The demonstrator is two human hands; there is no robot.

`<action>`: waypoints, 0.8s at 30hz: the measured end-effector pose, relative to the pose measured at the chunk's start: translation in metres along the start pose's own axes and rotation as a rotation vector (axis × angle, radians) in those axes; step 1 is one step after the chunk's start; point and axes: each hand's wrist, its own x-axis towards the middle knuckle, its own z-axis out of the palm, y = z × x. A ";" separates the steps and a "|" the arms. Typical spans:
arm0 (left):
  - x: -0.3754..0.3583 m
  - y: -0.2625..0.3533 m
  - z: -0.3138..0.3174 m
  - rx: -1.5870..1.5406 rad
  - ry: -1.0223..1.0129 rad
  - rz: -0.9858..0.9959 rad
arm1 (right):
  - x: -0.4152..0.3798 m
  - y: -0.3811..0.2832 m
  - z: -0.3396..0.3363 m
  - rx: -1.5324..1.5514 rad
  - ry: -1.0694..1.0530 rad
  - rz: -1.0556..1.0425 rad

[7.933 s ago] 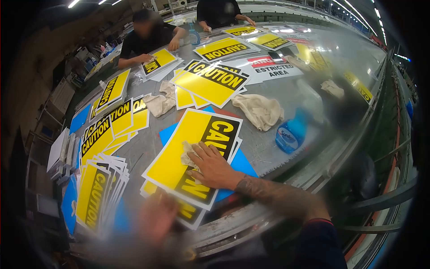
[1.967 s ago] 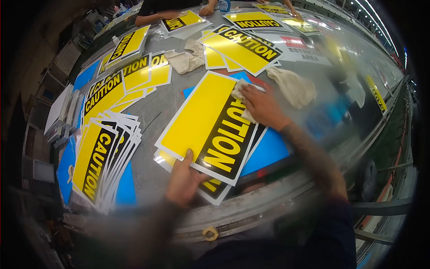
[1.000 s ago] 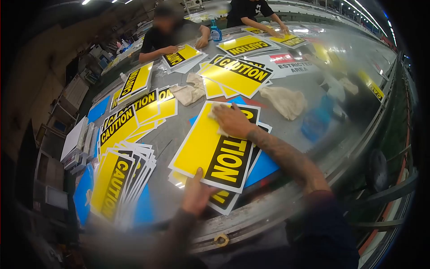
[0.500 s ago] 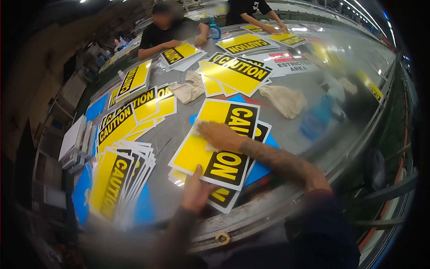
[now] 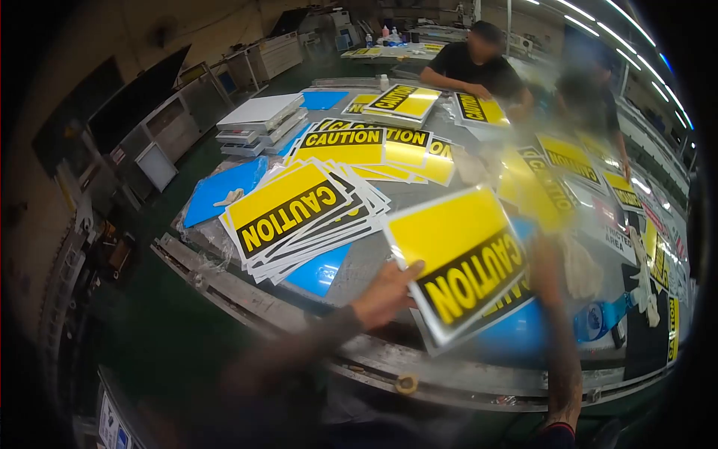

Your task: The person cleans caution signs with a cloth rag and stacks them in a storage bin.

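My left hand (image 5: 389,293) grips the left edge of a yellow and black CAUTION sign (image 5: 449,232), its thumb on the face. The sign is tilted up over another CAUTION sign (image 5: 508,303) and a blue sheet (image 5: 516,329). My right hand (image 5: 544,269) is at the sign's right edge, smeared by blur, so its fingers and anything in them cannot be made out. Left of the sign lies a fanned stack of CAUTION signs (image 5: 288,206).
More CAUTION signs (image 5: 344,146) lie farther back on the table. White boxes (image 5: 262,112) are stacked at the left corner. A blue bottle (image 5: 591,322) and a pale cloth (image 5: 583,273) lie at right. One person (image 5: 475,67) leans on the far side; another (image 5: 591,97) stands at right.
The view has swung left. The sign, flat under my right hand and a pale cloth before, is now lifted and tilted in my left hand. My right hand has moved to its right edge.
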 end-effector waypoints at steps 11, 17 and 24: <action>-0.059 0.160 -0.329 0.972 1.065 0.684 | -0.007 0.000 -0.001 -0.099 0.001 -0.072; -0.053 0.112 -0.343 1.704 1.545 0.188 | -0.006 -0.044 -0.039 -0.016 0.123 -0.136; -0.019 0.098 -0.223 1.599 0.746 0.739 | -0.037 -0.074 -0.036 0.021 -0.088 -0.211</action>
